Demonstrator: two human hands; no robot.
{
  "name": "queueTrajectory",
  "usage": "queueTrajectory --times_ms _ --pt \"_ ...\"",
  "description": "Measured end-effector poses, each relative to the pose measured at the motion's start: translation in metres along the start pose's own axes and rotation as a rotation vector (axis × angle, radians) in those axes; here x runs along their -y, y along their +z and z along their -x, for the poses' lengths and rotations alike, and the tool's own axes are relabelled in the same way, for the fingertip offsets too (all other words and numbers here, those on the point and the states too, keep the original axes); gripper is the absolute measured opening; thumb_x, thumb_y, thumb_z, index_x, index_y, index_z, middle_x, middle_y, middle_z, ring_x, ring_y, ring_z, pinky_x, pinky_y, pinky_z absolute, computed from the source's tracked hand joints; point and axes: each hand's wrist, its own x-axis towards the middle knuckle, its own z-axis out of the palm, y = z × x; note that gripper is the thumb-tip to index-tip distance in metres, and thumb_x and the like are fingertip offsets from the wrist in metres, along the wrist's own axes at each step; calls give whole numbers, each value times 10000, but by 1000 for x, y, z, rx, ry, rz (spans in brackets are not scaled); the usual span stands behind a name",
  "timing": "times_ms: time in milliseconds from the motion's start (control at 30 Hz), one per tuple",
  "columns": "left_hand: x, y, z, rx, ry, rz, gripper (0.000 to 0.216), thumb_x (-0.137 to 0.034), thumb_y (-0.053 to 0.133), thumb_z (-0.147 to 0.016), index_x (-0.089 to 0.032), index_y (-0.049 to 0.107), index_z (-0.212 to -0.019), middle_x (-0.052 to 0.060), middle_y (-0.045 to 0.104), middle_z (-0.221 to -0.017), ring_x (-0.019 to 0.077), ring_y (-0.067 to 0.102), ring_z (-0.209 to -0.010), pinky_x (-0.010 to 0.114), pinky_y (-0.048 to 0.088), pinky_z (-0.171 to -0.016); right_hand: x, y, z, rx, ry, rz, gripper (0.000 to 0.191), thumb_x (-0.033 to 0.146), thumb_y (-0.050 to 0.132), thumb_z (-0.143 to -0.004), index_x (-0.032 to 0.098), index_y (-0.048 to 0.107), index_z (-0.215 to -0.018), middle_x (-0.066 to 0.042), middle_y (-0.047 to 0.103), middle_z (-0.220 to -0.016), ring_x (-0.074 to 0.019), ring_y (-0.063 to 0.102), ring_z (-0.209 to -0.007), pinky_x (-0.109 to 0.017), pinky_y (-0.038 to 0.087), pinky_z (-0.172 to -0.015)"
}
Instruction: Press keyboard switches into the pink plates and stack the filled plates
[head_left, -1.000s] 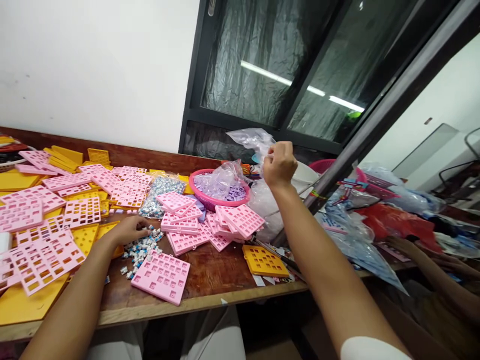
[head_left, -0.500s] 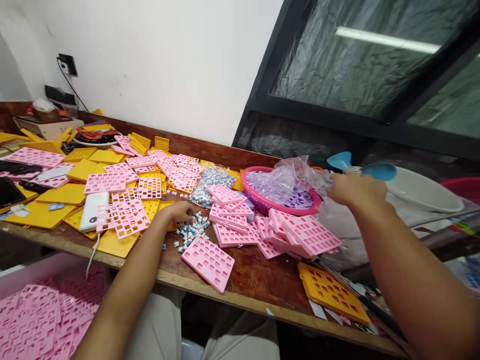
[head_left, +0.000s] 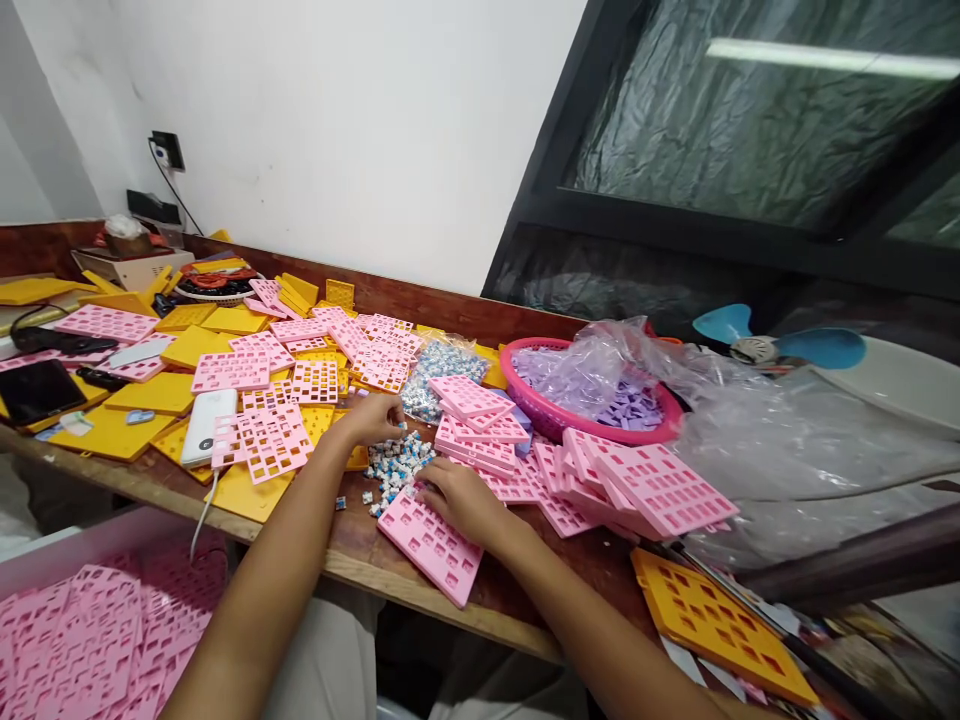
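Observation:
A pile of small white-and-blue pieces point(head_left: 394, 462), which look like keyboard switches, lies at the front of the table. My left hand point(head_left: 377, 418) is over the far edge of this pile, thumb and fingers pinched together; what they hold is too small to make out. Just below the pile rests a pink plate point(head_left: 427, 545) with rows of square holes. Over its upper right part is my right hand point(head_left: 466, 500), fingers curled down at the edge between plate and pile. Its fingertips are partly hidden, and I cannot make out what they grip.
A clear bag of more such pieces point(head_left: 444, 370) lies behind stacked pink plates point(head_left: 480, 430). Further right are a pink basket point(head_left: 547, 415) of purple parts and plastic sheeting point(head_left: 757, 440). Yellow plates point(head_left: 232, 320) and a white power bank point(head_left: 199, 428) spread to the left.
My right hand has come from the plastic bag by the basket to the pink plate in front. My left hand has stayed at the pile. The view has turned slightly left.

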Motion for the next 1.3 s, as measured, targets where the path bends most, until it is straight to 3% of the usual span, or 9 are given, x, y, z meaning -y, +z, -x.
queueTrajectory --times_ms 267,400,567,700,800,900,1000,1133,1300 --pt "-27 -8 3 -66 53 20 173 -292 711 -748 -166 648 -847 10 672 -734 152 603 -668 230 407 -584 -13 9 18 -109 -122 -310 129 174 596 -928 211 683 -1015 -74 707 -978 -215 657 -909 -338 511 -810" --pt "-69 -7 46 -79 34 -172 129 -291 642 -813 -191 628 -894 33 680 -794 183 606 -723 270 413 -635 -13 9 27 -119 -99 -389 207 153 596 -915 212 669 -1099 -83 717 -1046 -226 663 -957 -360 512 -853" --pt "-107 40 135 -1 -54 -253 116 -300 570 -895 -252 614 -991 70 690 -980 241 612 -899 345 447 -770 -24 4 30 -85 -147 -385 279 96 603 -877 205 661 -1128 -83 718 -1072 -226 663 -986 -355 510 -869" --pt "-115 86 167 -83 -29 -230 131 -229 552 -912 -277 595 -1025 103 647 -1193 279 543 -1122 431 457 -909 -29 -1 32 -140 -155 -303 190 142 578 -921 199 673 -1076 -93 707 -1038 -226 657 -958 -353 509 -844" --pt "-122 109 168 -121 -58 -259 76 -275 541 -935 -277 595 -987 113 657 -1080 284 551 -1010 443 460 -838 -29 -7 33 -154 -163 -284 154 198 547 -964 207 687 -1026 -87 707 -999 -223 657 -938 -352 508 -833" --pt "-132 115 164 -140 -113 -302 102 -332 518 -944 -260 588 -958 110 647 -994 285 550 -921 441 436 -789 -28 -11 33 -131 -181 -294 173 232 527 -988 220 692 -1038 -79 710 -1017 -218 659 -953 -343 507 -840" --pt "-132 101 156 -159 -147 -286 96 -330 522 -927 -248 571 -925 91 643 -946 273 566 -885 408 422 -757 -28 -7 33 -102 -214 -271 192 242 524 -994 225 696 -1077 -78 713 -1021 -213 661 -945 -329 504 -832" --pt "-120 64 132 -214 -192 -282 38 -274 563 -876 -246 586 -870 60 661 -895 251 599 -864 353 410 -741 -30 1 34 -55 -239 -219 180 249 554 -979 226 729 -1015 -75 706 -944 -204 652 -878 -313 499 -786" --pt "-112 43 96 27 -206 -270 124 -173 617 -784 -255 676 -857 46 722 -873 242 640 -810 309 387 -671 -30 -6 35 31 -258 -267 199 231 562 -969 242 739 -1058 -70 703 -995 -199 652 -916 -308 505 -811"
